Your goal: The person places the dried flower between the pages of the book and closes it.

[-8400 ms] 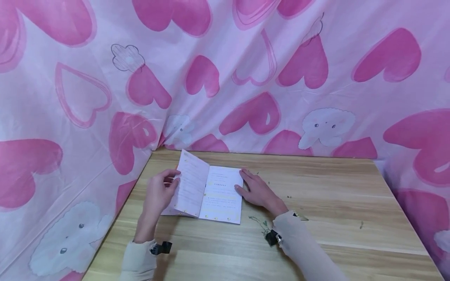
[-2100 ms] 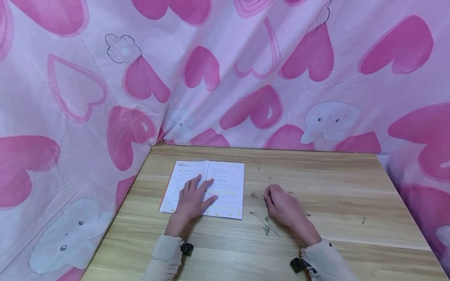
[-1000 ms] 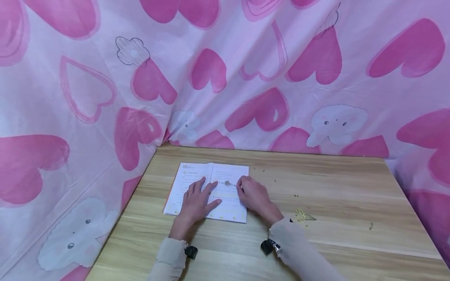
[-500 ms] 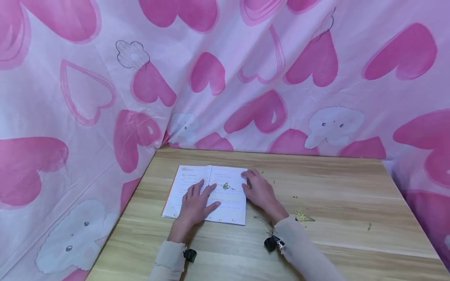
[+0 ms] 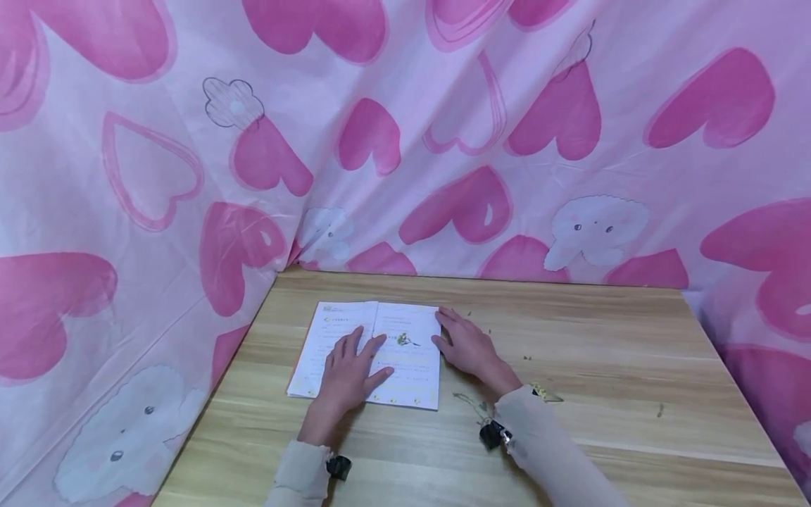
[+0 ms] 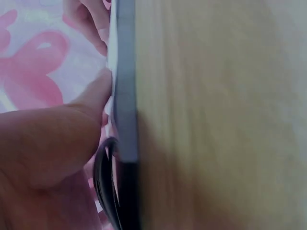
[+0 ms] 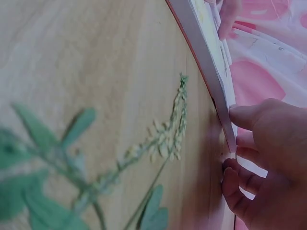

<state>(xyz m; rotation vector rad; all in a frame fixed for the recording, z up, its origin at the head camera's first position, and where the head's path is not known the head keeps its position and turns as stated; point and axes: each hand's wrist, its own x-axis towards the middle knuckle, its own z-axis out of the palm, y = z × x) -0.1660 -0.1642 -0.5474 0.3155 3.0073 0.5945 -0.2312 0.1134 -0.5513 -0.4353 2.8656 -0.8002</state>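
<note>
I see an open booklet (image 5: 370, 354) lying on the table (image 5: 602, 380), toward its left rear corner. My left hand (image 5: 347, 375) rests on the booklet across the middle fold, nearer the front edge. My right hand (image 5: 465, 346) sits at the booklet's right edge, touching it. A small flower sprig (image 5: 404, 340) lies on the right page, between the two hands. Another sprig (image 5: 472, 405) lies on the table just right of the booklet's front corner, before my right hand. A cloth (image 5: 405, 141) hangs behind and left of the table.
</note>
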